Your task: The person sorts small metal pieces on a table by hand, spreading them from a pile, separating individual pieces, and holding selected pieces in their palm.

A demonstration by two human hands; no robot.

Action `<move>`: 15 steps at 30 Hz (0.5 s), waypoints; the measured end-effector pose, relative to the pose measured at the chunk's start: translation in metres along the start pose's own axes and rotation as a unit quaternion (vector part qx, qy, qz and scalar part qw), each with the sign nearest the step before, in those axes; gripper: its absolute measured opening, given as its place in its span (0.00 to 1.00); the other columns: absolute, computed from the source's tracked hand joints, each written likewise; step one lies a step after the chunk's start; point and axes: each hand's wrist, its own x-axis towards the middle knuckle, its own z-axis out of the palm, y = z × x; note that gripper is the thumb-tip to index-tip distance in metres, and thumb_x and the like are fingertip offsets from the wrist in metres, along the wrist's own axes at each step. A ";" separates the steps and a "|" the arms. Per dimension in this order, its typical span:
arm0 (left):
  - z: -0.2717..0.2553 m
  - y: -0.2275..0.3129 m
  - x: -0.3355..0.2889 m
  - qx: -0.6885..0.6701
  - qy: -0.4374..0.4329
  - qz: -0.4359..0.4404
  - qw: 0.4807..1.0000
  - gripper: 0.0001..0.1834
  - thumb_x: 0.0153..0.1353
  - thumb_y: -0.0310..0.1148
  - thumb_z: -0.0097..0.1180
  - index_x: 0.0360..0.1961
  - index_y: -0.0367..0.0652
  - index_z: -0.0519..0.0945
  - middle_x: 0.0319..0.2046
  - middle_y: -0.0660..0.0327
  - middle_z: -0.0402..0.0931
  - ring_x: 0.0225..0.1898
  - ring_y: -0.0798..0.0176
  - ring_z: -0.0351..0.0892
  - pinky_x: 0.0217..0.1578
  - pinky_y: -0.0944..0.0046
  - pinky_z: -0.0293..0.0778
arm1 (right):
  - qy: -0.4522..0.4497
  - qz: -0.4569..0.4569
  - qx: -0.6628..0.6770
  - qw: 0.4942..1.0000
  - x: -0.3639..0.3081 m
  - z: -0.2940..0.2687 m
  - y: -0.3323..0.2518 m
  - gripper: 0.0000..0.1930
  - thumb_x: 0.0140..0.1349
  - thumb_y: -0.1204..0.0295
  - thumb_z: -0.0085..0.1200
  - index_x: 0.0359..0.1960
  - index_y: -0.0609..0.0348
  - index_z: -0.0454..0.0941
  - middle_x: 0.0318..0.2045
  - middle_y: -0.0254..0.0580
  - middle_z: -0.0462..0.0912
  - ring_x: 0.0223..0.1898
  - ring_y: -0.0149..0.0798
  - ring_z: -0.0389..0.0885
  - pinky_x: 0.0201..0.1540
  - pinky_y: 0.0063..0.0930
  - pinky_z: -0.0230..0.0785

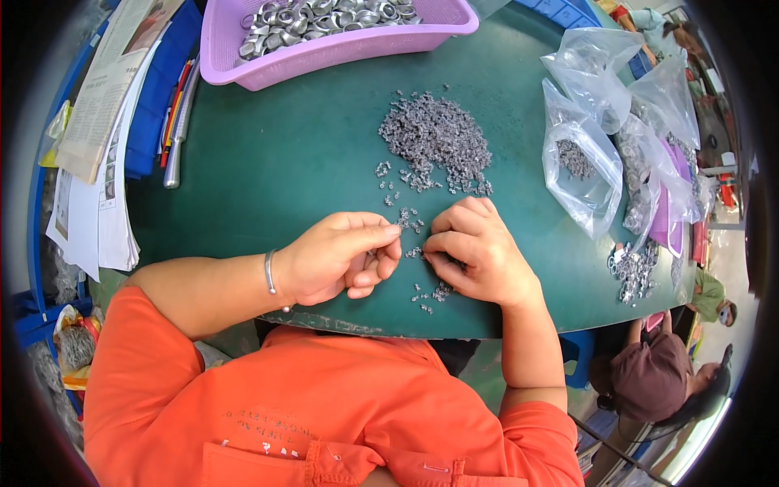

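My left hand (pixel 341 256) is above the table's near part, thumb and forefinger pinched together and the other fingers curled. Whatever sits in that pinch is too small to make out. Across from it, my right hand (pixel 483 256) rests with bent fingers, its thumb and fingertips closed at a few tiny metal parts (pixel 415 252). Whether it grips one of them is hidden. Beyond both hands lies a large heap of the same grey parts (pixel 438 140). A small cluster (pixel 408 219) lies by my left fingertips, and more loose pieces (pixel 432 297) lie below my right hand.
A purple basket (pixel 341 58) of metal rings stands at the far side of the green table (pixel 268 154). Pens (pixel 177 122) and papers (pixel 105 195) lie left. Clear plastic bags (pixel 586 174) and shiny metal pieces (pixel 634 272) are right. Another person (pixel 653 377) sits beyond the right edge.
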 end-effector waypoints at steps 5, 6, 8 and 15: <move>-0.001 -0.001 0.000 -0.001 -0.001 0.003 1.000 0.15 0.77 0.39 0.46 0.35 0.42 0.76 0.26 0.61 0.75 0.19 0.71 0.64 0.20 0.69 0.65 | -0.018 -0.011 0.007 1.000 0.000 -0.005 -0.003 0.09 0.45 0.79 0.63 0.29 0.55 0.82 0.31 0.32 0.79 0.34 0.40 0.75 0.40 0.34 0.64; -0.001 -0.001 0.000 0.000 -0.003 0.003 1.000 0.15 0.77 0.39 0.46 0.35 0.42 0.76 0.26 0.61 0.75 0.19 0.71 0.64 0.20 0.69 0.65 | -0.019 -0.010 0.007 1.000 -0.001 -0.006 -0.001 0.09 0.45 0.79 0.63 0.29 0.55 0.82 0.31 0.32 0.79 0.34 0.40 0.75 0.40 0.34 0.64; -0.001 -0.001 0.000 -0.001 -0.005 0.003 1.000 0.15 0.77 0.39 0.46 0.35 0.42 0.76 0.26 0.61 0.75 0.19 0.71 0.64 0.20 0.69 0.64 | 0.013 0.012 0.018 1.000 -0.005 -0.005 0.005 0.10 0.45 0.81 0.60 0.30 0.55 0.80 0.29 0.34 0.79 0.33 0.42 0.75 0.39 0.35 0.65; -0.002 0.000 0.001 0.003 -0.007 0.003 1.000 0.15 0.77 0.39 0.46 0.35 0.42 0.76 0.26 0.61 0.75 0.18 0.71 0.64 0.20 0.68 0.64 | -0.003 -0.014 0.016 1.000 0.000 0.001 0.000 0.10 0.46 0.82 0.59 0.32 0.56 0.80 0.30 0.36 0.79 0.33 0.43 0.76 0.40 0.35 0.66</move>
